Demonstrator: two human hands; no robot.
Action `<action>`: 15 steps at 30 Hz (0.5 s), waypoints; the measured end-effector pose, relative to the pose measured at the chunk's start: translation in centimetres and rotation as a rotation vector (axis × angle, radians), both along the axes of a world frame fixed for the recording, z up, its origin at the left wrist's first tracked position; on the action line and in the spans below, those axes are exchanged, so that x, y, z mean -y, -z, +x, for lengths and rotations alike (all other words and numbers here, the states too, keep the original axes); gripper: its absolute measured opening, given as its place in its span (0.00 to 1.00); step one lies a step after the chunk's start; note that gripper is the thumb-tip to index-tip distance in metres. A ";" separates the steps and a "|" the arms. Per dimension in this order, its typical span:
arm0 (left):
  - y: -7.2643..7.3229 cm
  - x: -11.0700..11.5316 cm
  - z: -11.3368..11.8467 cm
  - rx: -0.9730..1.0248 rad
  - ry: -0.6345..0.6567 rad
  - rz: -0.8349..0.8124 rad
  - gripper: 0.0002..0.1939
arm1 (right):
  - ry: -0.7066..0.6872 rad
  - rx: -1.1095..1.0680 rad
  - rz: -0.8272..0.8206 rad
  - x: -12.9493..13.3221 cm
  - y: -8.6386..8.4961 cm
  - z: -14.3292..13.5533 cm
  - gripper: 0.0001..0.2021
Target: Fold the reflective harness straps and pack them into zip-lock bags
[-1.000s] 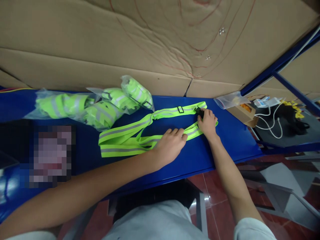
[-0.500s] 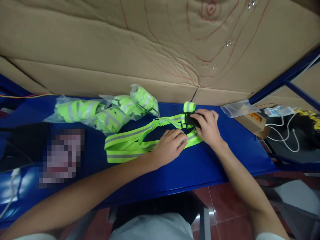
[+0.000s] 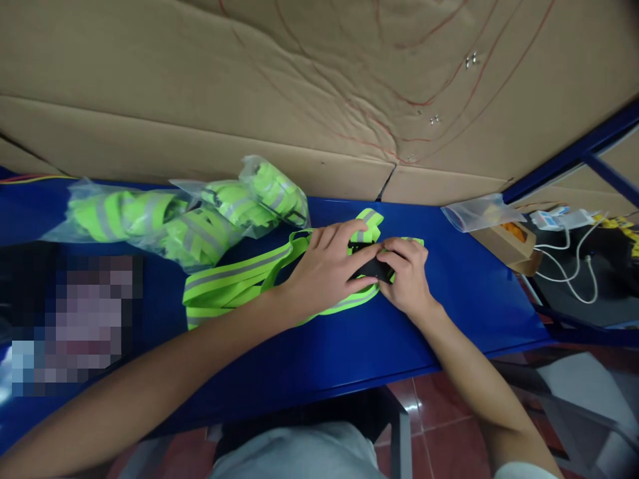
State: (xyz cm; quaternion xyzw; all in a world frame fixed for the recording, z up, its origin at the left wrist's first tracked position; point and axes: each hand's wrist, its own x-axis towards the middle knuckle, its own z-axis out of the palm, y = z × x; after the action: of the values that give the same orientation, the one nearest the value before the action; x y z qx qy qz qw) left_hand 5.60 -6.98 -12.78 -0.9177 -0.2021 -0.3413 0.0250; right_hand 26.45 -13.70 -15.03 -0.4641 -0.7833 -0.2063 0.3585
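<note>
A neon-green reflective strap with a grey stripe lies in loose loops on the blue table. Both of my hands are at its right end, on a flat black part fixed to the strap. My left hand reaches over the strap, its thumb and fingers closed on the left side of this black part. My right hand pinches the right side, fingers curled and touching the left fingertips. Whether the black part is a buckle is hidden by the fingers. A short strap end sticks up behind my left hand.
Clear bags of green reflective straps lie along the back left. A cardboard panel stands behind the blue table. At right are an empty plastic bag, an open cardboard box and white cables. A blurred-out item lies left.
My left hand has moved up and onto the black part, beside my right hand. My right hand has shifted slightly down and changed its grip. The view has turned a little.
</note>
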 end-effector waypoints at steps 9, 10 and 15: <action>0.0 -0.8 0.1 -0.030 0.101 -0.109 0.17 | 0.092 0.067 -0.084 0.2 0.7 -1.2 0.37; 0.0 -0.9 0.0 -0.050 0.105 -0.105 0.18 | 0.110 0.082 -0.123 0.2 0.7 -1.4 0.38; 0.0 -1.2 -0.5 -0.199 0.096 -0.079 0.26 | 0.125 0.176 -0.255 0.1 0.8 -1.7 0.43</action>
State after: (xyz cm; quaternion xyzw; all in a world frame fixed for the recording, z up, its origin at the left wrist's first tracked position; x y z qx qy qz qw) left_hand 5.07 -5.73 -12.82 -0.9558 -0.1678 -0.2412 -0.0079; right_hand 24.71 -13.81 -15.86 -0.5336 -0.8013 -0.1670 0.2131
